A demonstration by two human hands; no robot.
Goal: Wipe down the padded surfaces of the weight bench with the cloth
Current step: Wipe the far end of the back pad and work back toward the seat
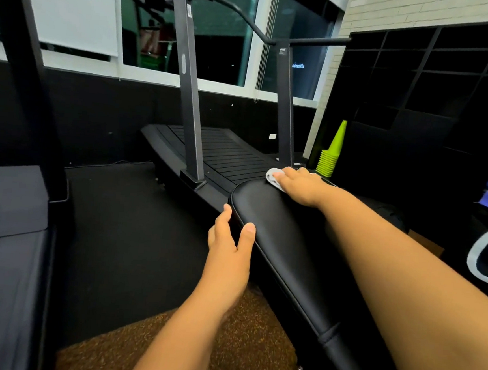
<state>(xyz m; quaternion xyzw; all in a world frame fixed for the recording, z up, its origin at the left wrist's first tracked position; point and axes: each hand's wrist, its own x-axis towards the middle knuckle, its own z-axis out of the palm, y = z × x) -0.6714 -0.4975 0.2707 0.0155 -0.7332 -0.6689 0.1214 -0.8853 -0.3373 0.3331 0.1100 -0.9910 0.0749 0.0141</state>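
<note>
Under the right hand's (303,187) flat fingers (289,172), a white cloth (272,179) lies pressed on the far end of the black pad (285,241). The left hand (229,242) is open, its thumb touching the pad's left edge.

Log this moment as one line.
stage: wipe, far end | right hand: presses cloth on bench pad | left hand: open, at pad's left edge
</note>
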